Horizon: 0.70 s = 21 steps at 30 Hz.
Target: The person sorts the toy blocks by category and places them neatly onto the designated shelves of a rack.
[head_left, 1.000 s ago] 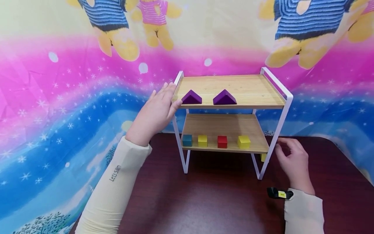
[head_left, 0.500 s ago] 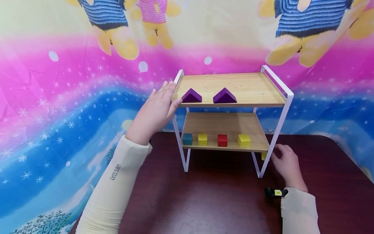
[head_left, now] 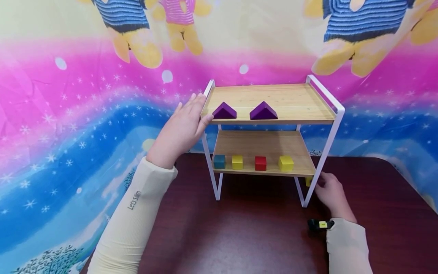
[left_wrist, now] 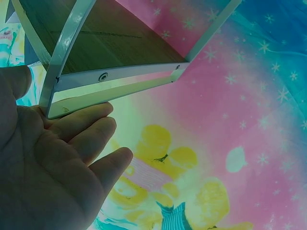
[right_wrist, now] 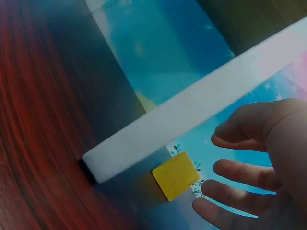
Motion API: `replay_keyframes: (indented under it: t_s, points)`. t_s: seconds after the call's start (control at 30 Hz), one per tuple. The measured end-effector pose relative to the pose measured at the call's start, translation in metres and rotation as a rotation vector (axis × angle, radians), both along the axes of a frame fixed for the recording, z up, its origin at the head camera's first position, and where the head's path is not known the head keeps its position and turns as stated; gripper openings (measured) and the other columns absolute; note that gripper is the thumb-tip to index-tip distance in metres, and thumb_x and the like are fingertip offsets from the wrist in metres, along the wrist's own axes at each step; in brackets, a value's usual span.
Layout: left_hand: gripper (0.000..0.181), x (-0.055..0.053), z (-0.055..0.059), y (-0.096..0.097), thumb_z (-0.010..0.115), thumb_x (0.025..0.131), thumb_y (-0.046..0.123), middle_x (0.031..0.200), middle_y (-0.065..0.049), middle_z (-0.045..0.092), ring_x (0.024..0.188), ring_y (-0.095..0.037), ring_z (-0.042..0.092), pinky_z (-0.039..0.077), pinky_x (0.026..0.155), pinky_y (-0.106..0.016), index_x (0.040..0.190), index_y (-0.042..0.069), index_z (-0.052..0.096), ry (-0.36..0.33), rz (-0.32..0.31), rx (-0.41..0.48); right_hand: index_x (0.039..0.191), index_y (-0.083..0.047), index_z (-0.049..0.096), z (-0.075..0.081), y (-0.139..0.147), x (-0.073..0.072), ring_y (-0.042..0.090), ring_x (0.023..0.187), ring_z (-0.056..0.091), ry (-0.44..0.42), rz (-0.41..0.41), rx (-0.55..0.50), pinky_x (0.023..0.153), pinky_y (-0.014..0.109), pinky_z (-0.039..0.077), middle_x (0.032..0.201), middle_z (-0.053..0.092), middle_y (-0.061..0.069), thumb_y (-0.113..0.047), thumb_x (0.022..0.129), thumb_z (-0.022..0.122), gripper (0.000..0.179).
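A two-tier wooden shelf rack (head_left: 263, 93) with a white metal frame stands on the table. My left hand (head_left: 181, 131) rests against the upper left side of the frame, fingers extended; in the left wrist view its fingers (left_wrist: 88, 122) lie along the white bar. Low by the right legs is a yellow block (right_wrist: 176, 176), partly hidden behind the frame in the head view, where some yellow (head_left: 308, 181) shows. My right hand (head_left: 333, 194) is beside that leg with loosely bent fingers. In the right wrist view, its fingertips are close to the block, with nothing between thumb and fingers.
Two purple triangular blocks (head_left: 224, 110) sit at the front of the top board. Along the lower board (head_left: 256, 140) are a blue cube (head_left: 219, 162), a yellow cube (head_left: 237, 162), a red cube (head_left: 260, 163) and another yellow cube (head_left: 286, 163). A patterned backdrop hangs behind the table.
My right hand has moved left and slightly down, closer to the rack's right leg and the yellow block. The left hand has stayed at the frame.
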<state>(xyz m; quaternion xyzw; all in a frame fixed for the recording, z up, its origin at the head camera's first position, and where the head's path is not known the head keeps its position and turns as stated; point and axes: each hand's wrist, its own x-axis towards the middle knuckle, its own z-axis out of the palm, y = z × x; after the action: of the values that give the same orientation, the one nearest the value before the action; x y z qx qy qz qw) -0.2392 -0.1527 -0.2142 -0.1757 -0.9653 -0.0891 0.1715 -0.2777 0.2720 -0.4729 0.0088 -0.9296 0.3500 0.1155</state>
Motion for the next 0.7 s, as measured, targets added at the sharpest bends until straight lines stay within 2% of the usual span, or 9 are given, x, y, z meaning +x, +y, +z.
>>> replay_keyframes:
  t_s: [0.23,0.5,0.7]
  points:
    - [0.073,0.0002,0.001,0.0012,0.042,0.106,0.048,0.168,-0.008,0.02,0.156,-0.023,0.01,0.009,0.125,-0.049,0.163,0.011,0.018,-0.002,0.004,-0.003,0.12,0.021,0.058,-0.005,0.0008,-0.0017,0.055,0.111,0.047,-0.019,0.053,0.012,0.093,0.07,0.042,0.124,0.044,0.04,0.0,0.094,0.06,0.033]
    - [0.072,0.0003,0.0017,0.0014,0.042,0.107,0.048,0.168,-0.007,0.02,0.156,-0.023,0.01,0.009,0.125,-0.05,0.163,0.011,0.017,0.003,0.004,-0.006,0.128,0.023,0.05,-0.0076,-0.0003,-0.0046,0.058,0.117,0.044,-0.046,0.076,0.002,0.098,0.07,0.039,0.129,0.039,0.043,-0.003,0.096,0.06,0.043]
    - [0.072,0.001,0.0007,0.001,0.042,0.107,0.048,0.168,-0.007,0.02,0.156,-0.023,0.01,0.009,0.125,-0.049,0.163,0.011,0.018,-0.004,0.006,-0.004,0.132,0.023,0.049,-0.0102,0.0,-0.0074,0.06,0.125,0.039,-0.059,0.078,0.017,0.103,0.071,0.035,0.14,0.035,0.042,-0.003,0.095,0.061,0.047]
